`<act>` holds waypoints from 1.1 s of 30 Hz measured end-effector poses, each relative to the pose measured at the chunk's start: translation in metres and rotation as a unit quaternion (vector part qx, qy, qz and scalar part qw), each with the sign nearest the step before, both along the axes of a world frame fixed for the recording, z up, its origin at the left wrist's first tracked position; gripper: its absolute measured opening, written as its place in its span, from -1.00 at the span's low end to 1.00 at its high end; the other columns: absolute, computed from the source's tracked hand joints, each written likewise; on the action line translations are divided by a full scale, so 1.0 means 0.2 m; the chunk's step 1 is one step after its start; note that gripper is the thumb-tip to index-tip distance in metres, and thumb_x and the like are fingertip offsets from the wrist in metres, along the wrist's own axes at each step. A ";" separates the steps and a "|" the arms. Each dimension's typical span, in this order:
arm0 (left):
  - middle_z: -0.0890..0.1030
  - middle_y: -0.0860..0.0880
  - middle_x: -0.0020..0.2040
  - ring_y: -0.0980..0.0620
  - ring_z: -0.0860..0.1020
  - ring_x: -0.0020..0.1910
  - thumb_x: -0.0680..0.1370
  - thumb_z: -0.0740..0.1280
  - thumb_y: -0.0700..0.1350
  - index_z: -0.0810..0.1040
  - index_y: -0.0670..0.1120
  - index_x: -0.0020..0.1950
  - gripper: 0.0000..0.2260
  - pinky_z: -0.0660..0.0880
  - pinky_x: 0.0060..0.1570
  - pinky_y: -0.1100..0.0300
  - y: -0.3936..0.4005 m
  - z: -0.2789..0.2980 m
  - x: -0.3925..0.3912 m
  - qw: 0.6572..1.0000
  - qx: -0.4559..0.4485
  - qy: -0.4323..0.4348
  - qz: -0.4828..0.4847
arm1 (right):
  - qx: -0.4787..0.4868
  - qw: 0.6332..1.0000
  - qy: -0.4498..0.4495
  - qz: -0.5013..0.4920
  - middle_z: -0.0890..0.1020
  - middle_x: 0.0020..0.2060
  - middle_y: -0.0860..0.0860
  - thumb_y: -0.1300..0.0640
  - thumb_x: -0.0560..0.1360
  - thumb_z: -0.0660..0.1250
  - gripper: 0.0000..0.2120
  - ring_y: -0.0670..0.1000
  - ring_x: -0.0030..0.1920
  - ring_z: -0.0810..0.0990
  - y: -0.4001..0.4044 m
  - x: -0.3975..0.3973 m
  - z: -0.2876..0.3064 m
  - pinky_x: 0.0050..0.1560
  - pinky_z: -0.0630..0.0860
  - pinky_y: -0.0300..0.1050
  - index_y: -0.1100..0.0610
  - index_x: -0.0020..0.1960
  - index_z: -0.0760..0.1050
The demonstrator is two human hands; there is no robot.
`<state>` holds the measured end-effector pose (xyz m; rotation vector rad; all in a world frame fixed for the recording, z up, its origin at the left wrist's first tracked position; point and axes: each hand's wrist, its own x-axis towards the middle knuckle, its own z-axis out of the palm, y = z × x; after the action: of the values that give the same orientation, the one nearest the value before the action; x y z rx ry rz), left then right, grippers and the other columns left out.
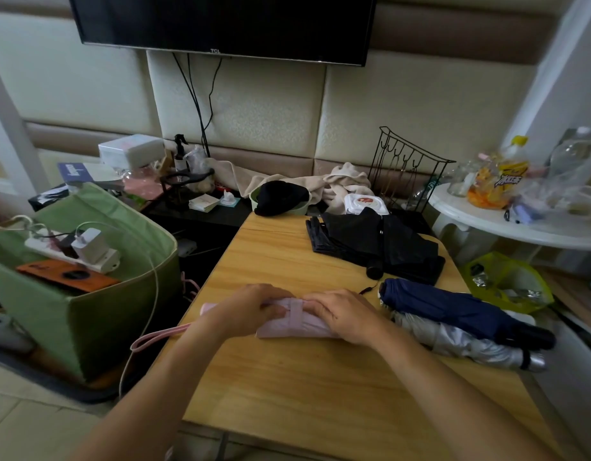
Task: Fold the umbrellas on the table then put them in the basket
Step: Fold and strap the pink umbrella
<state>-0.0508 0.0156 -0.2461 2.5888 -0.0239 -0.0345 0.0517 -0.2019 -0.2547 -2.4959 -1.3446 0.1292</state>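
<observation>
Head view, left hand (pixel 250 306) and right hand (pixel 342 314) fingers curled gripping pink umbrella (pixel 297 322) near table (pixel 287 387) left edge

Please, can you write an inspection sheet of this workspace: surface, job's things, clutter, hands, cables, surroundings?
Surface: wooden table, bare at the near side.
Job's things: pink umbrella rolled, strap across it; black umbrella loose; navy umbrella and silver umbrella folded side by side; green basket left of the table.
Clutter: power strip and orange phone lie on the basket.
Hands: left hand and right hand grip the pink umbrella.
Cables: white cable hangs over the basket.
Surroundings: television, white side table.
</observation>
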 end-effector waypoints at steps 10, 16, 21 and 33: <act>0.60 0.02 0.32 -0.01 0.51 0.30 0.69 0.24 -0.10 0.50 0.10 0.47 -0.66 0.42 0.23 0.11 -0.02 -0.03 0.00 1.000 0.003 -0.008 0.025 | 0.190 0.965 -0.036 -0.175 0.61 -0.19 -0.09 -0.14 0.71 0.09 -0.57 -0.09 -0.16 0.57 -0.01 -0.03 -0.07 -0.09 0.55 -0.02 0.05 -0.10 0.60; 0.58 0.02 0.36 -0.02 0.49 0.33 0.70 0.22 -0.08 0.50 0.10 0.48 -0.66 0.40 0.29 0.10 -0.03 -0.02 0.03 1.000 0.013 -0.006 0.028 | 0.091 0.976 -0.183 -0.073 0.59 -0.10 -0.12 -0.28 0.70 -0.06 -0.52 -0.07 -0.04 0.53 -0.04 -0.09 -0.15 -0.10 0.51 -0.06 -0.05 0.11 0.54; 0.58 0.03 0.36 0.00 0.49 0.34 0.70 0.24 -0.08 0.49 0.10 0.48 -0.66 0.39 0.27 0.13 -0.01 -0.03 0.02 1.000 -0.009 -0.003 0.030 | 0.153 0.982 -0.029 -0.106 0.50 -0.41 -0.13 -0.10 0.71 0.15 -0.55 -0.16 -0.37 0.45 -0.03 -0.02 -0.11 -0.29 0.34 -0.14 0.00 -0.29 0.52; 0.57 0.02 0.40 -0.04 0.48 0.38 0.71 0.19 -0.06 0.52 0.11 0.45 -0.68 0.38 0.39 -0.02 -0.05 -0.02 0.04 0.998 0.001 -0.005 0.064 | 0.130 0.953 -0.148 -0.229 0.55 -0.43 -0.09 -0.26 0.70 -0.13 -0.32 -0.10 -0.41 0.53 0.08 -0.13 -0.06 -0.34 0.51 -0.13 0.03 -0.32 0.53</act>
<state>-0.0419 0.0063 -0.2510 2.5863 0.1394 0.0250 0.0261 -0.1853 -0.2665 -2.5824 -0.7706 -0.5068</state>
